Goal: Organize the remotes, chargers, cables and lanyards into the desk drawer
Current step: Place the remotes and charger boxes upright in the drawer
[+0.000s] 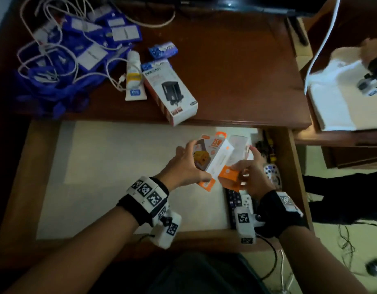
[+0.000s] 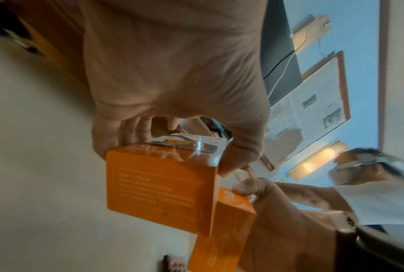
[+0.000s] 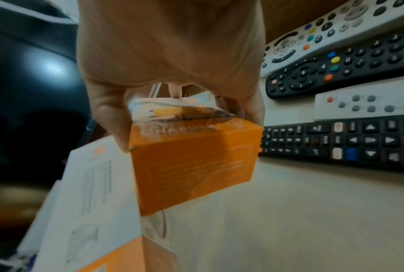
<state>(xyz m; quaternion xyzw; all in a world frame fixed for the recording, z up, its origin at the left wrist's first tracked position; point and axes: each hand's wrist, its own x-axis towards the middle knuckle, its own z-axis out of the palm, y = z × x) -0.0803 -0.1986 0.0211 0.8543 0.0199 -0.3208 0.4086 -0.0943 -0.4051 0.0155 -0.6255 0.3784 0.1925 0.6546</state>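
Observation:
Over the right half of the open drawer (image 1: 204, 235) both hands hold charger boxes. My left hand (image 1: 197, 162) grips an orange and white charger box (image 1: 218, 154), seen from below in the left wrist view (image 2: 159, 191). My right hand (image 1: 246, 161) grips a second orange charger box (image 1: 229, 176) by its sides (image 3: 194, 165); it touches the first box (image 3: 91, 202). Several remotes (image 3: 336, 73) lie side by side along the drawer's right wall (image 1: 234, 205). Blue lanyards (image 1: 73, 49) and white cables (image 1: 113, 77) are tangled on the desk's far left.
A white charger box with a black adapter printed on it (image 1: 172, 92) overhangs the desk's front edge. A white tube (image 1: 134, 77) and small blue boxes (image 1: 163, 49) lie beside it. The drawer's white liner (image 1: 119, 177) is bare on the left. A side table holds white cloth (image 1: 336, 98).

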